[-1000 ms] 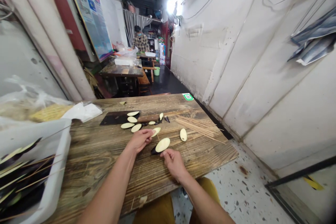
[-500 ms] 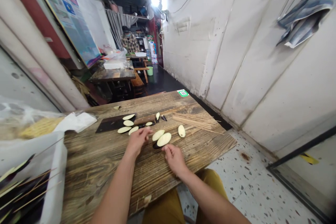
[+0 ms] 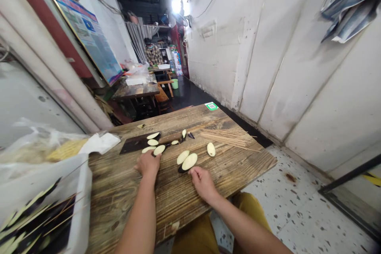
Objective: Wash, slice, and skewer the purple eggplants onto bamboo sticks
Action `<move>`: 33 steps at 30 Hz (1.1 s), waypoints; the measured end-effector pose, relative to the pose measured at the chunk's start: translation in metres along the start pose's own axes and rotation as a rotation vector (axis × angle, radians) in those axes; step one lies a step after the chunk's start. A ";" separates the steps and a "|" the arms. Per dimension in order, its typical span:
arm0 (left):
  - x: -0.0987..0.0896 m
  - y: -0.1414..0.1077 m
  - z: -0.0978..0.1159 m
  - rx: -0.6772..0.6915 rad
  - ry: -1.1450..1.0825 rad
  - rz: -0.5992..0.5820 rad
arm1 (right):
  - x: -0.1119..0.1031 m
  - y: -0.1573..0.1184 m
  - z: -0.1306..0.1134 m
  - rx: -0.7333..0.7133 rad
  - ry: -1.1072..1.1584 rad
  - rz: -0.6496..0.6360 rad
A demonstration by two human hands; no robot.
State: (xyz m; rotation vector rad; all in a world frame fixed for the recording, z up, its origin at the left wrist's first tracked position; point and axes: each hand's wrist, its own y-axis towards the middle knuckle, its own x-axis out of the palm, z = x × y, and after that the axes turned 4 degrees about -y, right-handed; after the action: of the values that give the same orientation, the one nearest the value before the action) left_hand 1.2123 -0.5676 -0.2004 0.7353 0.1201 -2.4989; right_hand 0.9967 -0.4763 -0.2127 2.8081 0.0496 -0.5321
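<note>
Small eatery w/ bamboo skewers [image 3: 226, 139], wooden tables [image 3: 125, 202], QR sticker [image 3: 211, 106].

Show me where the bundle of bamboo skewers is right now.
In the head camera view, the bamboo skewers lie toward the right end of the wooden table, just past a lone eggplant slice and beyond the person's right hand.

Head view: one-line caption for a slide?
Left hand and right hand beside eggplant slices on a wooden table, near bamboo skewers.

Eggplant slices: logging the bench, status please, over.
Left hand beside a slice; right hand at the eggplant slices; cleaver beyond, not held.
</note>
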 end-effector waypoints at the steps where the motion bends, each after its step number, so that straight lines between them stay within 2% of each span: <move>1: 0.001 0.000 0.001 0.012 -0.011 0.000 | 0.000 0.000 0.000 -0.003 -0.005 -0.004; 5: 0.009 -0.002 0.006 0.075 -0.106 -0.009 | 0.001 0.001 0.000 -0.018 -0.022 -0.021; 8: 0.012 -0.002 0.008 0.057 -0.238 -0.001 | 0.001 0.002 -0.001 -0.029 -0.033 -0.030; 11: 0.012 -0.001 0.010 -0.052 -0.420 -0.009 | 0.001 0.000 -0.001 -0.051 -0.038 -0.058; 16: 0.014 -0.007 0.016 -0.255 -0.765 -0.173 | 0.000 -0.003 -0.001 -0.098 -0.045 -0.162; 20: 0.014 -0.015 0.023 -0.349 -0.959 -0.256 | -0.001 -0.003 0.000 -0.094 -0.069 -0.185; 26: 0.012 -0.017 0.027 -0.411 -1.095 -0.253 | -0.003 -0.002 0.000 -0.083 -0.107 -0.183; 33: 0.015 -0.016 0.025 -0.435 -1.120 -0.232 | -0.002 -0.001 0.001 -0.081 -0.085 -0.191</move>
State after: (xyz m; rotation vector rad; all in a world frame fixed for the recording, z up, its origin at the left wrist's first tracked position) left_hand 1.1816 -0.5665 -0.1874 -0.9035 0.3252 -2.5782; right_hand 0.9949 -0.4751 -0.2131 2.7136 0.3170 -0.6758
